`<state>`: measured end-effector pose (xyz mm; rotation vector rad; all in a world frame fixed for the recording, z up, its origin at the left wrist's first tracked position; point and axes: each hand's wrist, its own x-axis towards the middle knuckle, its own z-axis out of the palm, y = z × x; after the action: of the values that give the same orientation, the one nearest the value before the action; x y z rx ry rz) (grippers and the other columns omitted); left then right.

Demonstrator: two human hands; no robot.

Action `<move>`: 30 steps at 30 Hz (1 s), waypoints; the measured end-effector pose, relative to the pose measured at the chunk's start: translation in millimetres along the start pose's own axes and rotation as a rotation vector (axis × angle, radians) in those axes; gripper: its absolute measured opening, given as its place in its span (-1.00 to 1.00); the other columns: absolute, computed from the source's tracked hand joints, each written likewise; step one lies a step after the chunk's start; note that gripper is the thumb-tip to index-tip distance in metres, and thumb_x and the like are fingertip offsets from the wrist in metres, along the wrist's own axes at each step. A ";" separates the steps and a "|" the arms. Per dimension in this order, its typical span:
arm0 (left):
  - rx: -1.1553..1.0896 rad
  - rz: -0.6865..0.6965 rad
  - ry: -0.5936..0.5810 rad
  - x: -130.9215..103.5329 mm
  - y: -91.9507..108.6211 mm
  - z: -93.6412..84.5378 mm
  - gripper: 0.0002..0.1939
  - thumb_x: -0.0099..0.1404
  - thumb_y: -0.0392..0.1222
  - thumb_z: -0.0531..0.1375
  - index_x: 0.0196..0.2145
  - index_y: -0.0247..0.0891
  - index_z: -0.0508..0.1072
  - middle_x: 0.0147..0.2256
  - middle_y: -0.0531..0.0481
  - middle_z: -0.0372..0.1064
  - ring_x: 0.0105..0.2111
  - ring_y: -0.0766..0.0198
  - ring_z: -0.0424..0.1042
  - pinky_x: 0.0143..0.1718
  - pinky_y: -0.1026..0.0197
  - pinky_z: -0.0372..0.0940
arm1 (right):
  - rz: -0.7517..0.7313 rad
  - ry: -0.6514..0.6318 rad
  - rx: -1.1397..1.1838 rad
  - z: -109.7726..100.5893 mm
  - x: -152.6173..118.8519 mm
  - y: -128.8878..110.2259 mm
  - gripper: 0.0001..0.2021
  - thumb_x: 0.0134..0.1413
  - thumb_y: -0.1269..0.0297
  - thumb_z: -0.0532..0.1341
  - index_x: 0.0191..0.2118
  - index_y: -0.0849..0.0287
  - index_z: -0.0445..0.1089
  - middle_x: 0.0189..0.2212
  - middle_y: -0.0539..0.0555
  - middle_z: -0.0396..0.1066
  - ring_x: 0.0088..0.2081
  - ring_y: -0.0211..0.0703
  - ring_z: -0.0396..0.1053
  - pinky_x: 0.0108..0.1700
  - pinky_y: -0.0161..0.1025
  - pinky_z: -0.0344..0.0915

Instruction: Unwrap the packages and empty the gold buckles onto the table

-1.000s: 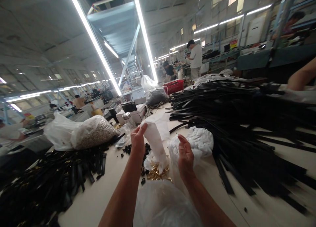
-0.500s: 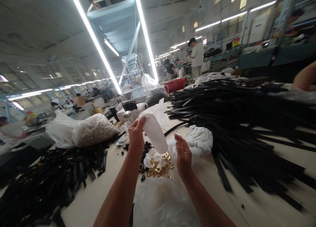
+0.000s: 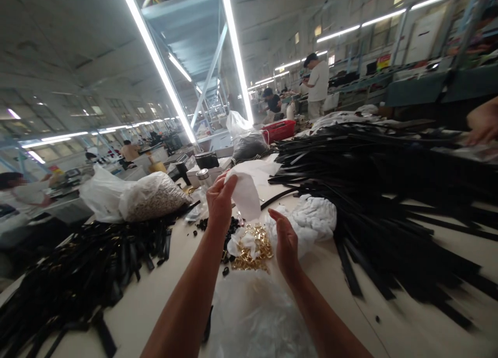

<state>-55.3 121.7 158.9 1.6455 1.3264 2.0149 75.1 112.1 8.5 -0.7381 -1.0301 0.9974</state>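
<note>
Between thumb and fingers, my left hand [image 3: 220, 200] pinches a thin white sheet [image 3: 250, 192], which droops to the right. My right hand [image 3: 286, 238] is raised just right of the sheet, open, its fingers stretched out and holding nothing. Below and between both hands lies a heap of gold metal buckles [image 3: 263, 242] with some white wrapping in it. Small black pieces [image 3: 233, 225] are scattered beside the heap, partly behind my left wrist. Behind my right hand sits a crumpled white bundle [image 3: 317, 215]. A clear plastic bag [image 3: 257, 316] lies between my forearms.
Long black straps [image 3: 389, 192] cover the right side of the table, and shorter black straps [image 3: 89, 270] the left. A filled plastic bag [image 3: 155, 197], a metal-lidded jar [image 3: 203, 176] and a red basket [image 3: 279, 130] stand farther back. Another person's hand [image 3: 484, 122] is at the right edge.
The white sheet has lifted slightly and now bends over more, uncovering more of the gold buckles. My right hand has stayed nearly in place. The other person's hand at right has come further into view.
</note>
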 end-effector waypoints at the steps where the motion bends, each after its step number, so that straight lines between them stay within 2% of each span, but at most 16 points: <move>1: 0.003 0.003 -0.008 -0.4 -0.4 -0.1 -0.82 0.19 -0.06 0.30 -0.35 -0.20 0.64 -0.15 -0.08 0.54 0.09 0.05 0.36 0.19 0.02 0.15 | -0.011 -0.019 -0.010 0.4 -0.7 -0.9 -0.56 0.30 -0.03 0.03 0.03 0.16 0.42 0.04 0.17 0.44 0.12 0.01 0.31 0.21 0.01 0.13; 5: -0.024 0.001 0.022 -0.6 -0.7 -1.9 -0.84 0.17 -0.08 0.31 -0.38 -0.20 0.64 -0.17 -0.08 0.55 0.12 0.04 0.34 0.21 0.03 0.12 | -0.022 -0.028 -0.019 0.5 -1.5 -1.9 -0.56 0.30 -0.03 0.05 0.06 0.17 0.40 0.06 0.18 0.42 0.13 0.02 0.31 0.21 0.01 0.14; 7: -0.095 -0.050 0.042 -0.9 2.2 -2.3 -0.84 0.14 -0.08 0.33 -0.41 -0.22 0.63 -0.20 -0.07 0.55 0.09 0.05 0.36 0.18 0.07 0.16 | -0.015 -0.017 -0.014 0.7 -0.9 -1.4 -0.55 0.29 -0.05 0.05 0.06 0.17 0.41 0.05 0.18 0.43 0.12 0.03 0.32 0.21 0.02 0.15; 10: -0.323 -0.165 0.133 -1.9 9.4 -2.4 -0.79 0.07 -0.05 0.37 -0.40 -0.25 0.62 -0.34 -0.04 0.55 -0.10 0.11 0.49 0.04 0.10 0.30 | 0.022 -0.029 0.018 2.2 0.3 -0.4 -0.54 0.28 -0.07 0.05 0.03 0.16 0.44 0.02 0.17 0.46 0.09 0.04 0.34 0.19 0.01 0.19; 13: -0.491 -0.197 0.208 -2.8 13.8 -4.4 -0.72 0.01 -0.06 0.41 -0.34 -0.26 0.60 -0.34 -0.01 0.56 -0.21 0.17 0.52 -0.04 0.16 0.35 | 0.091 -0.084 0.076 3.8 1.1 1.6 -0.52 0.26 -0.12 0.05 0.01 0.14 0.46 -0.02 0.14 0.49 0.05 0.06 0.38 0.15 0.00 0.24; 17: -0.628 -0.281 0.255 -4.5 10.4 -9.5 -0.70 -0.01 -0.07 0.43 -0.32 -0.25 0.58 -0.29 -0.03 0.57 -0.09 0.14 0.50 0.04 0.15 0.32 | 0.167 -0.129 0.123 4.9 0.3 3.3 -0.46 0.15 -0.21 0.14 0.02 0.13 0.44 -0.04 0.15 0.51 0.04 0.09 0.41 0.10 0.00 0.30; 20: -0.689 -0.318 0.250 -8.3 6.0 -15.6 -0.67 0.04 -0.05 0.41 -0.26 -0.25 0.56 -0.17 -0.08 0.56 0.04 0.07 0.44 0.12 0.09 0.28 | 0.333 -0.203 0.300 6.9 -1.8 0.4 -0.36 0.06 -0.32 0.15 -0.03 0.16 0.44 -0.19 0.20 0.57 -0.11 0.12 0.51 -0.10 -0.01 0.43; 23: -0.699 -0.332 0.268 -17.1 3.1 -26.7 -0.67 0.11 -0.03 0.38 -0.19 -0.21 0.55 -0.07 -0.08 0.54 0.11 0.05 0.38 0.17 0.06 0.25 | 0.456 -0.209 0.483 8.6 -2.3 -5.1 -0.39 0.05 -0.33 0.15 -0.12 0.15 0.46 -0.29 0.16 0.57 -0.24 0.07 0.56 -0.27 -0.08 0.47; 25: -0.698 -0.346 0.279 -26.1 1.9 -38.2 -0.67 0.15 -0.01 0.35 -0.14 -0.18 0.54 -0.03 -0.06 0.52 0.15 0.06 0.34 0.19 0.06 0.24 | 0.496 -0.167 0.564 8.5 -0.9 -8.5 -0.47 0.03 -0.28 0.21 -0.18 0.12 0.48 -0.31 0.11 0.57 -0.30 0.02 0.55 -0.32 -0.11 0.47; 28: -0.646 -0.367 0.302 -43.5 1.2 -60.2 -0.64 0.16 -0.03 0.34 -0.09 -0.15 0.53 0.01 -0.06 0.50 0.18 0.04 0.30 0.19 0.05 0.25 | 0.496 -0.114 0.584 7.1 2.0 -12.1 -0.61 -0.13 -0.11 0.40 -0.30 0.10 0.51 -0.32 0.07 0.57 -0.32 -0.03 0.52 -0.28 -0.10 0.47; 30: -0.586 -0.394 0.352 -56.4 1.7 -75.9 -0.60 0.12 -0.04 0.37 -0.08 -0.15 0.53 0.00 -0.06 0.50 0.18 0.03 0.30 0.15 0.06 0.29 | 0.460 -0.146 0.547 6.4 2.5 -14.6 -0.61 -0.23 0.02 0.48 -0.25 0.09 0.53 -0.29 0.07 0.57 -0.29 -0.04 0.50 -0.22 -0.08 0.45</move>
<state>-100.9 46.1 125.2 0.7411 0.9153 2.2036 74.1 109.1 24.3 -0.4519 -0.6633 1.6670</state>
